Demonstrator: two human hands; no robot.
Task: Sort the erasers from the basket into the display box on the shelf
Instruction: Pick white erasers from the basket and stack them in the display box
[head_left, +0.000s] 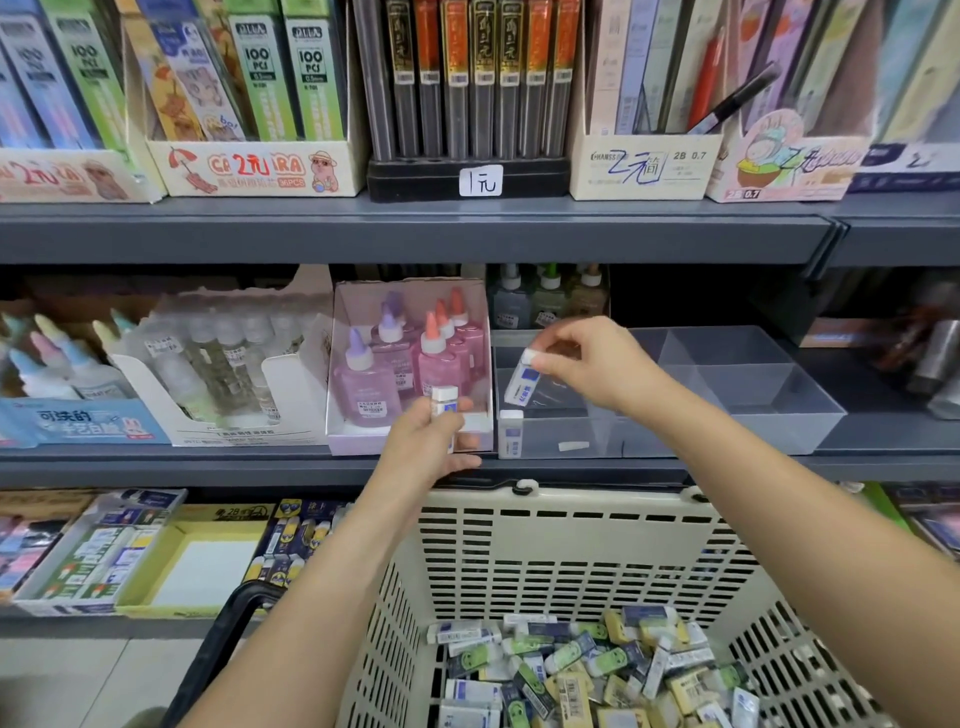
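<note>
Left of the display box (753, 400), on the same grey shelf (260, 467), stand a white carton of clear glue bottles (218, 364) and a pink carton of pink glue bottles (410, 358). The pink carton sits just beside the box.

In front of the pink carton, the left hand (431, 447) grips the upright eraser (444, 400). Its fingers are curled round the lower half of it.

Inside the display box, at the front-left corner, the placed eraser (510, 434) stands on end. Above the left compartments, the right hand (587, 364) pinches the tilted eraser (522, 382) by its white end between thumb and fingertips. The blue-sleeved end points down into the box. Whether it touches the box floor cannot be determined. The compartments toward the right of the box show no erasers.

Status, as a judgement: the task is at an early stage.
- One eraser is placed and two are in hand.
- Below the display box, the cream basket (571, 545) holds a large loose heap of erasers (571, 670) in blue, green and yellow sleeves. Nearly all of the sorting remains.

Surroundings: the fixture is tiered grey metal shop shelving.
- Above the display box, the upper shelf (415, 234) carries cartons of pencil leads (467, 83) with handwritten price labels.
- Below and left of the box, a lower tier holds open stationery cartons (192, 561).
- Pale floor tiles (78, 675) show further down, to the left of the basket.
</note>
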